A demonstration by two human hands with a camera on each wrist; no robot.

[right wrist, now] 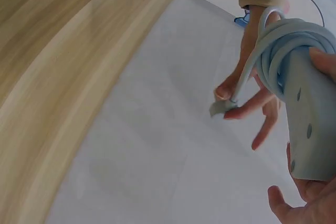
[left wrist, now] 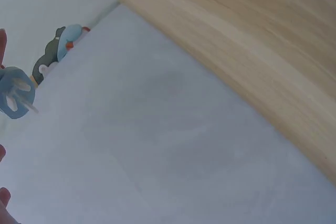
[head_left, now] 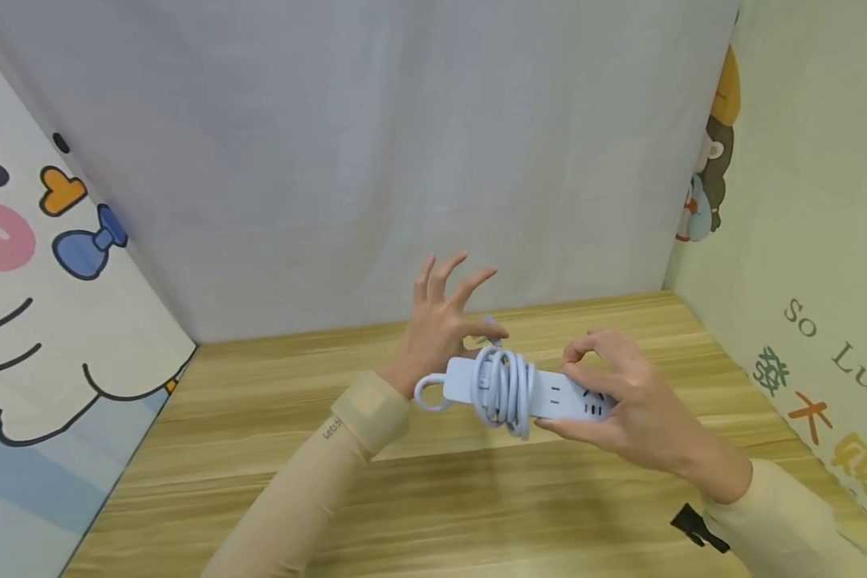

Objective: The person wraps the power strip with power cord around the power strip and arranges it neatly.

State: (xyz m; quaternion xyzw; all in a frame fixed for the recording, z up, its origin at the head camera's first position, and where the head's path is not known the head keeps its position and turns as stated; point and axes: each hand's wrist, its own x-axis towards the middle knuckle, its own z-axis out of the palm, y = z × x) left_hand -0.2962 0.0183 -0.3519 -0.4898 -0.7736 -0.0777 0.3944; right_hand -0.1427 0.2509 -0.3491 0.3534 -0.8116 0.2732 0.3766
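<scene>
My right hand (head_left: 639,401) grips a pale blue power strip (head_left: 551,395) by its right end, thumb and fingers on opposite edges. Its cord (head_left: 504,389) is wound in several loops around the strip's left part, held up over the table. Beyond the coil, my left hand (head_left: 439,325) pinches the cord's plug (right wrist: 223,108) between thumb and index finger, the other fingers spread. In the left wrist view the plug (left wrist: 17,93) shows its prongs at the left edge. A length of cord runs from the plug back to the coil.
The wood-grain table (head_left: 274,482) lies below both hands. A pale curtain (head_left: 376,160) hangs behind it. Cartoon-printed panels stand at the left (head_left: 36,321) and right (head_left: 780,265). A black strap piece (head_left: 697,528) shows by the right sleeve.
</scene>
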